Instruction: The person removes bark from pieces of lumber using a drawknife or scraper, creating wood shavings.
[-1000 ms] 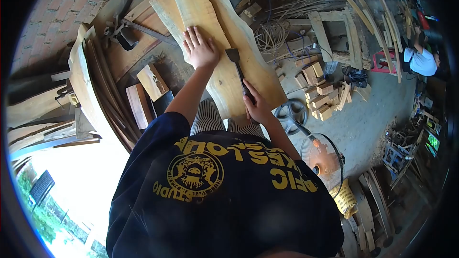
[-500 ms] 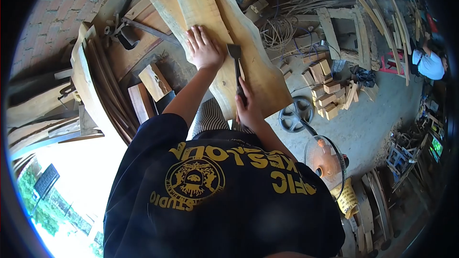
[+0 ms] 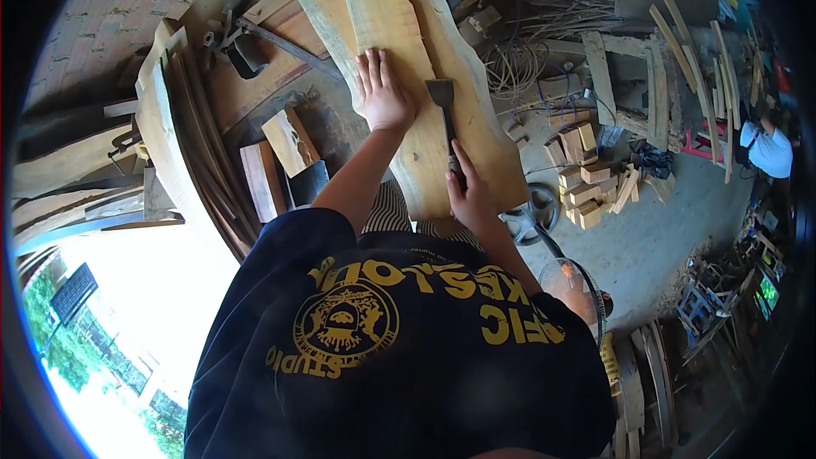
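Note:
A long pale plank with wavy natural edges (image 3: pixel 484 153) lies in front of me, with other boards layered on its upper left part. My left hand (image 3: pixel 387 100) rests flat on the wood, fingers stretched out and slightly apart. In my right hand (image 3: pixel 472 197) is the dark handle of a broad-bladed chisel (image 3: pixel 442 102). Its wide flat blade points away from me and lies against the wood, close to the edge line between two layers, right of my left hand. My fingers partly cover the handle.
Timber offcuts (image 3: pixel 289 140) lie at left beside leaning planks (image 3: pixel 191 136). Stacked wood blocks (image 3: pixel 586 191), a fan (image 3: pixel 569 285) and coiled cable (image 3: pixel 514 68) are at right. Another person (image 3: pixel 767 149) is at the far right. A brick wall (image 3: pixel 127 25) rises upper left.
The whole view has shifted, so the plank and both hands appear farther right. My left hand still presses on the wood, and my right hand still grips the chisel.

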The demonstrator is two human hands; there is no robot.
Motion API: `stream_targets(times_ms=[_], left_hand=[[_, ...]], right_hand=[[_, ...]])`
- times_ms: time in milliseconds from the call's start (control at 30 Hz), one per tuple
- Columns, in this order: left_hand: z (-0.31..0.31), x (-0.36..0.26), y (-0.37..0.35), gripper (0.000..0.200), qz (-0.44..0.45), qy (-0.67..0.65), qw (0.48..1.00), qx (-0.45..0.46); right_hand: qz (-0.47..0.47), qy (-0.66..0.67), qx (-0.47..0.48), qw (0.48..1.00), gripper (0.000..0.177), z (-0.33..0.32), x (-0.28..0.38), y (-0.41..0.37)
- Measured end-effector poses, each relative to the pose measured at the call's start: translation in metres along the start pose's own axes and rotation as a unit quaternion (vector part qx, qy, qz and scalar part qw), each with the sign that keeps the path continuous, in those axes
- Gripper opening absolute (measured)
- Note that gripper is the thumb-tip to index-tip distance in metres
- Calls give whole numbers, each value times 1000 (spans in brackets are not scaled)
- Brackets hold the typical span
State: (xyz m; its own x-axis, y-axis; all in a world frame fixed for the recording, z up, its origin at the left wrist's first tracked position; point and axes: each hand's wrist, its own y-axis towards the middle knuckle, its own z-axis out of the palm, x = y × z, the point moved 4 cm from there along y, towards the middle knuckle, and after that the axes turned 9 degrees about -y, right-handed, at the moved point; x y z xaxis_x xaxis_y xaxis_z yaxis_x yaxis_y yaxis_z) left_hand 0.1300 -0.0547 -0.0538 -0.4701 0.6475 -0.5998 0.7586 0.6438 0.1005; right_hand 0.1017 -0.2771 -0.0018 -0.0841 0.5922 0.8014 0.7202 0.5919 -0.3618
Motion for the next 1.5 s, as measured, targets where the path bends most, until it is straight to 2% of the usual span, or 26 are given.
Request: stream_targets(times_ms=[33, 100, 233, 300, 433, 533, 667, 767, 833, 867, 900, 933, 1033, 1133, 1367, 1400, 1500], left_hand=[[-1, 0, 0, 68, 3, 1, 1000, -1], [1, -2, 0, 69, 5, -2, 1000, -2], [-1, -5, -1, 65, 11, 6, 1000, -21], [-1, -3, 0, 64, 2, 4, 1000, -12], [2, 0, 1, 69, -1, 3, 1000, -3], [1, -1, 0, 69, -2, 6, 1000, -2], [2, 0, 1, 70, 2, 6, 1000, -9], [1, 0, 2, 70, -1, 2, 1000, -8], [1, 1, 0, 71, -6, -7, 1000, -2], [0, 0, 0, 71, -7, -4, 1000, -1], [0, -1, 0, 71, -7, -2, 1000, -1], [0, -2, 1, 71, -9, -4, 1000, -2], [0, -3, 0, 70, -9, 5, 1000, -2], [0, -1, 3, 70, -10, -2, 1000, -8], [1, -2, 1, 68, -7, 4, 1000, -19], [2, -2, 0, 67, -10, 12, 1000, -16], [8, 4, 3, 67, -3, 5, 1000, -21]], right_hand=[[2, -2, -1, 1000, 57, 3, -2, 4], [-57, -43, -71, 995, 55, 5, 3, 23], [-85, -71, -99, 989, 55, 11, 12, 56], [-2, -13, -45, 999, 55, 11, 16, 52], [59, 29, 7, 998, 58, 7, 14, 11], [30, 35, 7, 999, 57, 11, 6, 7], [10, 37, -29, 999, 56, 16, 11, 61], [-20, 45, -49, 998, 54, 18, 15, 67], [-135, -35, -154, 978, 54, 12, 20, 50], [-136, -38, -154, 978, 54, 7, 24, 40], [-26, 27, -66, 997, 54, 4, 25, 32], [85, 91, 24, 992, 54, 4, 26, 26], [97, 136, 59, 984, 54, -1, 42, 52], [83, 137, 36, 986, 57, 16, 45, 78], [91, 151, 34, 984, 55, 22, 51, 50], [67, 142, 20, 987, 55, 22, 52, 57], [94, 91, 7, 991, 55, 22, 65, 91]])
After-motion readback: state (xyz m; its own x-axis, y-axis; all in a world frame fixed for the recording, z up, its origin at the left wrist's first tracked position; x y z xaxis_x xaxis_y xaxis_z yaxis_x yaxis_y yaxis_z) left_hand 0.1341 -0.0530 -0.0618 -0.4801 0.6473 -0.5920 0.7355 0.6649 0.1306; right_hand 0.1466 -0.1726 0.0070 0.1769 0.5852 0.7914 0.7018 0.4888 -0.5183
